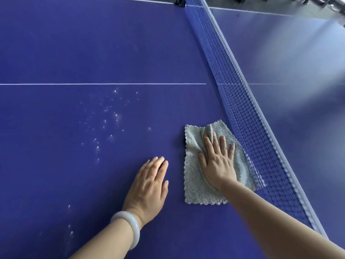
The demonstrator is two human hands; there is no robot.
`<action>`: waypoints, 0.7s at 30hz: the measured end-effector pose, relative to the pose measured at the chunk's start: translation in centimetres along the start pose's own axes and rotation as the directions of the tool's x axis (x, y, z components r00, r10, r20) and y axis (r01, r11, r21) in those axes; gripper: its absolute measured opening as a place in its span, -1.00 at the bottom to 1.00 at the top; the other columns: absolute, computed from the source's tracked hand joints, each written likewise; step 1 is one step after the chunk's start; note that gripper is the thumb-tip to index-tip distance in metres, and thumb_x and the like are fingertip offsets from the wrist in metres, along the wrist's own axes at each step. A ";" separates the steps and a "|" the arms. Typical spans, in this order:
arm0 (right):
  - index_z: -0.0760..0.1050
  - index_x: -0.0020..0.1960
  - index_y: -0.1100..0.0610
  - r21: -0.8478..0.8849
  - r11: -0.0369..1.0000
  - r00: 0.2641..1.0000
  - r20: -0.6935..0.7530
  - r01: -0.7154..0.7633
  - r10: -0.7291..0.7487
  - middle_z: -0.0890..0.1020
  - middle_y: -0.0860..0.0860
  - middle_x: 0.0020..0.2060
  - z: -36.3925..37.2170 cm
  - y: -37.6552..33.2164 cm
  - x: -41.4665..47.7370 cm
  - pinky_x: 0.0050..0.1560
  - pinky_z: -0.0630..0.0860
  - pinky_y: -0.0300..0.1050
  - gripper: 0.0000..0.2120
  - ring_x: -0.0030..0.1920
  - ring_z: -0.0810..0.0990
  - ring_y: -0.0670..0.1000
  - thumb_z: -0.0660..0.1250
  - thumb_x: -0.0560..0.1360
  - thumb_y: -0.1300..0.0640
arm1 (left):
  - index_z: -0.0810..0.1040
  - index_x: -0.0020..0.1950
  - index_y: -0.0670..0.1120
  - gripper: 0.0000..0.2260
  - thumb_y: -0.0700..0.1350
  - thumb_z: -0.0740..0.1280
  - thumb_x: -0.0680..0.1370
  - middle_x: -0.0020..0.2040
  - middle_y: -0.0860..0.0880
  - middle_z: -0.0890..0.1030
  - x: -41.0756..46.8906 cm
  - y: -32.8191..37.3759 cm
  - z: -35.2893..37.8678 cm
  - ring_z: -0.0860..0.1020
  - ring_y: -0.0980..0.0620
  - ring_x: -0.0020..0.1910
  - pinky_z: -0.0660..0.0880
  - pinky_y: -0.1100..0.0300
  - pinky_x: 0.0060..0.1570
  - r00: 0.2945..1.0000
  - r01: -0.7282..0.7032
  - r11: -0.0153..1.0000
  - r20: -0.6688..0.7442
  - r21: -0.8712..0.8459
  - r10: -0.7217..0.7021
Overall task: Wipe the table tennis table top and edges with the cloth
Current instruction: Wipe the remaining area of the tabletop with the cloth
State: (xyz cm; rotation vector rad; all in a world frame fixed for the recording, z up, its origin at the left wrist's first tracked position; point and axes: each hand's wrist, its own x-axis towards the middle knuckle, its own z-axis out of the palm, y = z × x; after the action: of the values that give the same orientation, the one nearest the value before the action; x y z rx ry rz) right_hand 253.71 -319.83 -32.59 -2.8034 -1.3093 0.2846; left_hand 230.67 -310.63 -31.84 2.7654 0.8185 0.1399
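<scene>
A grey-green fluffy cloth (194, 186) lies spread on the blue table tennis table top (93, 53), close beside the net. My right hand (217, 161) presses flat on the cloth with straight, spread fingers. To the cloth's left, my left hand (149, 186) rests flat on the bare table top, with a pale bangle on its wrist. A scatter of whitish specks (104, 124) marks the surface left of both hands, below the white centre line (102, 84).
The blue net (248, 113) runs diagonally from the top middle to the lower right, its white top band just right of the cloth. Beyond it lies the other table half (298, 71). The net post clamp (180, 1) sits at the far edge.
</scene>
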 end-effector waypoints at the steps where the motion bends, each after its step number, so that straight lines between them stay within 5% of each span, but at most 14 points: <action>1: -0.23 0.63 -0.09 -0.004 1.000 1.000 -0.004 0.025 -0.025 -0.26 -0.11 0.61 -0.3 0.1 1.6 0.54 -0.32 0.26 -0.34 0.60 -0.29 0.09 -0.23 0.58 -0.25 | 0.43 0.46 -0.16 -0.52 0.01 0.07 0.61 0.45 -0.10 0.43 0.0 0.0 0.0 0.39 -0.09 0.44 0.22 0.01 0.45 1.000 0.003 1.000 0.000 0.005 -0.003; 5: -0.11 0.64 -0.04 0.043 0.992 0.992 -0.052 0.117 -0.114 -0.10 -0.06 0.63 -1.2 0.5 8.5 0.58 -0.22 0.19 -0.40 0.62 -0.16 0.03 -0.09 0.65 -0.14 | 0.44 0.46 -0.15 -0.52 0.01 0.08 0.61 0.44 -0.09 0.43 -0.1 0.0 0.0 0.40 -0.09 0.44 0.21 0.00 0.42 1.000 0.000 0.999 0.004 0.052 -0.001; 10: -0.06 0.64 0.11 0.202 0.978 0.992 -0.126 0.047 -0.022 -0.02 0.03 0.63 -1.7 -2.0 12.0 0.60 -0.16 0.07 -0.39 0.62 -0.07 0.03 0.00 0.62 0.13 | 0.41 0.48 -0.12 -0.52 0.03 0.07 0.62 0.48 -0.07 0.40 -0.1 0.1 -0.1 0.36 -0.05 0.47 0.28 0.00 0.47 0.999 0.016 0.996 0.029 0.093 -0.018; 12: -0.05 0.64 0.10 0.196 0.959 0.975 -0.135 0.204 -0.179 0.04 0.05 0.63 -1.0 -3.7 9.6 0.60 -0.11 0.06 -0.33 0.62 -0.03 0.03 0.05 0.56 0.16 | 0.41 0.48 -0.12 -0.52 0.04 0.09 0.62 0.48 -0.08 0.39 0.0 0.0 -0.1 0.36 -0.05 0.47 0.23 0.01 0.48 0.999 0.018 0.994 0.030 0.112 -0.021; 14: -0.03 0.64 0.03 0.166 0.867 0.882 -0.072 0.470 -0.465 0.06 -0.02 0.62 -0.5 -3.9 7.0 0.61 -0.08 0.03 -0.35 0.62 -0.03 -0.02 0.02 0.57 0.09 | 0.42 0.47 -0.12 -0.52 0.04 0.10 0.61 0.47 -0.08 0.40 0.1 -0.1 0.0 0.37 -0.06 0.46 0.21 0.01 0.46 1.000 0.010 0.993 0.025 0.117 -0.013; 16: -0.01 0.64 -0.04 0.157 0.796 0.810 -0.055 0.585 -0.584 0.06 -0.07 0.61 -0.9 -2.2 7.6 0.61 -0.03 0.03 -0.40 0.61 -0.01 -0.06 -0.01 0.61 0.03 | 0.41 0.48 -0.11 -0.52 0.03 0.11 0.61 0.47 -0.08 0.40 0.1 -0.2 0.1 0.37 -0.05 0.46 0.28 -0.01 0.47 1.000 0.007 0.994 0.021 0.108 -0.010; 21: -0.05 0.64 0.03 0.121 0.989 0.993 -0.086 0.090 -0.080 0.04 0.05 0.63 -2.7 0.1 17.3 0.59 -0.11 0.15 -0.39 0.62 -0.01 0.08 0.03 0.63 0.06 | 0.37 0.50 -0.08 -0.53 0.04 0.13 0.61 0.49 -0.04 0.36 0.0 -0.5 0.2 0.34 -0.02 0.48 0.29 0.00 0.47 0.999 0.022 0.998 0.030 0.065 -0.024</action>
State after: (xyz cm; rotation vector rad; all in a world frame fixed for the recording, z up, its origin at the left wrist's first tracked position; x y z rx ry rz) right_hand 265.13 -306.61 -32.51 -2.6207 -1.3397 0.2379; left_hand 230.38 -310.26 -32.16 2.8095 0.8613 0.0679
